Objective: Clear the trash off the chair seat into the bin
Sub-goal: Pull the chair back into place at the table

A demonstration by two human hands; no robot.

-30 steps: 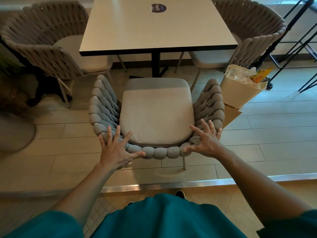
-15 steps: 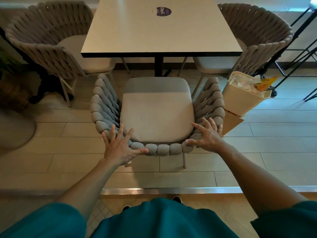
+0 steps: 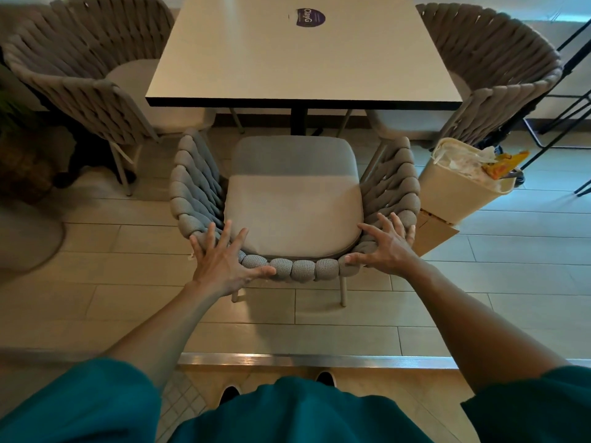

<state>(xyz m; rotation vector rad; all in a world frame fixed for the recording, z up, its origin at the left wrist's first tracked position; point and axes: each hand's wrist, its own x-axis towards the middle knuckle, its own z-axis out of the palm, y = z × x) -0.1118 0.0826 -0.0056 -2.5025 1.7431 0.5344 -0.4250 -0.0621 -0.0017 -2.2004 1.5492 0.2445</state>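
Resting at seven o'clock, the left hand (image 3: 224, 263) lies spread on the chair (image 3: 294, 270) rim, its grip apart. No trash shows on the seat cushion (image 3: 294, 212); it looks soft. At five o'clock the right hand (image 3: 385, 247) likewise lies splayed. At three o'clock, the bin (image 3: 454, 193) holds light, crumpled wrappers. Twelve o'clock: the tabletop (image 3: 303, 59), over tiled floor.
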